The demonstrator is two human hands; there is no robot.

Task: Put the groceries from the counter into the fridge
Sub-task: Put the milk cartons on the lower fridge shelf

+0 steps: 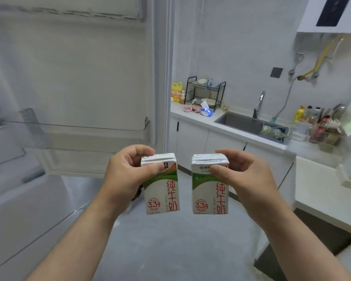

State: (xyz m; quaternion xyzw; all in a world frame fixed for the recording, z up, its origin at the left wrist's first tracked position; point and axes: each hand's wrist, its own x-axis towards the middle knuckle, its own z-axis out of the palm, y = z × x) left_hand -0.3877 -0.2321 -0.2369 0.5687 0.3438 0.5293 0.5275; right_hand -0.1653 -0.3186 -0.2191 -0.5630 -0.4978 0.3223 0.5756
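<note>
Two small white-and-green milk cartons with red lettering hang upright in front of me, side by side and apart. My left hand (126, 171) pinches the top of the left milk carton (162, 191). My right hand (245, 175) pinches the top of the right milk carton (209, 191). The open fridge door (79, 67) fills the left of the view, with a transparent door shelf (85, 130) just above and left of my left hand. The fridge's inside is out of view.
A white counter (190, 116) runs along the back right with a sink (239, 120), a tap, a black dish rack (205, 92), a yellow detergent bottle (176, 92), a blue wipes pack and several bottles. A nearer counter edge (320, 191) stands at my right. Grey floor lies below.
</note>
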